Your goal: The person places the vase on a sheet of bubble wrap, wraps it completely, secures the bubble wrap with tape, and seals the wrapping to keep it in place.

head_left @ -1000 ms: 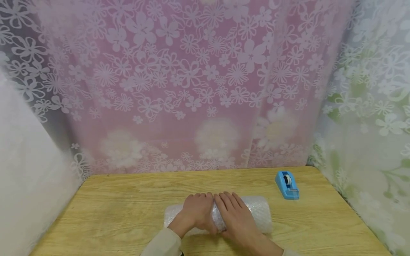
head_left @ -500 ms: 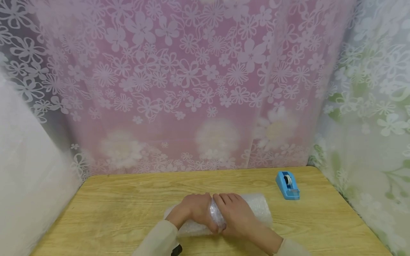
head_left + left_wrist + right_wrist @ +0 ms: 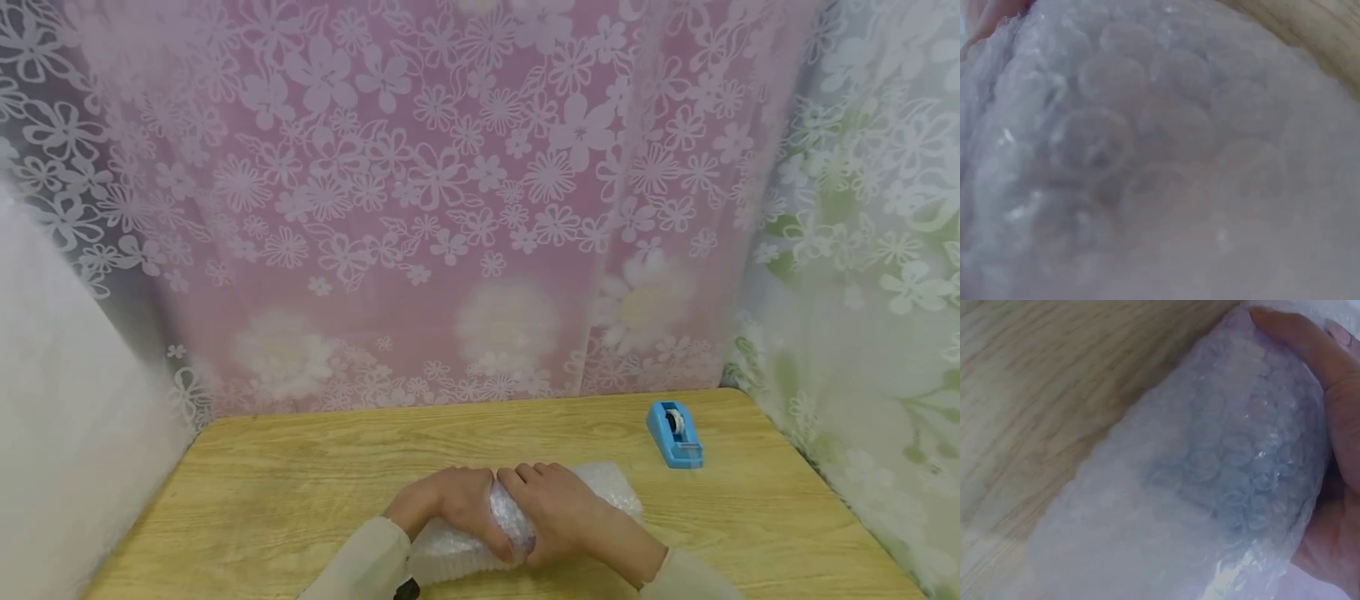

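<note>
Head view: bubble wrap (image 3: 512,517) in hands (image 3: 467,504) (image 3: 558,510), tape roll (image 3: 678,421) in dispenser (image 3: 683,455).

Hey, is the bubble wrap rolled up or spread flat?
Rolled up: the bubble wrap forms a rounded bundle, gripped by the left hand and the right hand.

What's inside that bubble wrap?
Through the bubble wrap, the right wrist view shows a faint bluish patch; the layers blur it too much to identify. The left hand and right hand cover parts too.
</note>
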`<action>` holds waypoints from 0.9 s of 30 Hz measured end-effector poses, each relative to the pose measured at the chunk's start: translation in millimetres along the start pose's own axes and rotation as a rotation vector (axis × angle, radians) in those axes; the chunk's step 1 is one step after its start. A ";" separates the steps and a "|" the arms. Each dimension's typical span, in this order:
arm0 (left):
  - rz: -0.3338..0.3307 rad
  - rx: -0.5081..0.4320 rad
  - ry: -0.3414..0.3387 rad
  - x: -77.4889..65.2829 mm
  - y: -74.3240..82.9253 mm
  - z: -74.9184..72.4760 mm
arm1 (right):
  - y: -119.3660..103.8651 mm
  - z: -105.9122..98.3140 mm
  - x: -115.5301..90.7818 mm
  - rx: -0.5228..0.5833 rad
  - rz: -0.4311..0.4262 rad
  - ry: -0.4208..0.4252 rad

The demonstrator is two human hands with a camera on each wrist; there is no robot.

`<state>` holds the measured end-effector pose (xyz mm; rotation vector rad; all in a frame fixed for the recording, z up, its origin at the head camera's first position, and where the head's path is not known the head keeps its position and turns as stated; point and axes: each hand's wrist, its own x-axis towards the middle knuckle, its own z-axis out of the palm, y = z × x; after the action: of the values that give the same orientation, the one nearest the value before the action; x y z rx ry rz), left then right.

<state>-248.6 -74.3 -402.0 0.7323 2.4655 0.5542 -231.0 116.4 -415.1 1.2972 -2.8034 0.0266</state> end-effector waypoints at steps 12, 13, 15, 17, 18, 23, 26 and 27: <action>0.137 -0.157 -0.116 7.2 -14.4 -3.8 | -4.5 -0.6 -0.1 0.025 0.018 0.013; 0.121 -0.152 -0.103 6.7 -14.1 -3.8 | -4.6 -0.8 0.1 0.014 0.018 0.010; 0.080 -0.116 -0.072 4.4 -11.7 -3.8 | -4.6 -1.0 -0.2 -0.001 0.015 0.007; 0.039 -0.007 -0.003 0.2 -7.0 -3.8 | -4.7 -0.9 -0.7 -0.014 0.009 0.003; 0.030 0.073 0.034 -2.2 -4.0 -3.8 | -4.7 -0.8 -1.0 -0.018 0.007 0.003; 0.079 0.467 0.236 -16.6 15.4 3.0 | -6.5 -3.2 -2.7 -0.045 0.024 -0.013; 0.069 0.532 0.303 -25.8 26.4 13.6 | -9.5 -4.2 -2.4 -0.082 0.030 -0.014; 0.058 0.532 0.320 -27.9 29.2 17.9 | -10.5 -4.4 -2.1 -0.094 0.031 -0.015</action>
<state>-206.9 -64.1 -391.7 0.9800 2.9398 0.0193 -221.4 111.4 -410.8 1.2388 -2.7999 -0.1131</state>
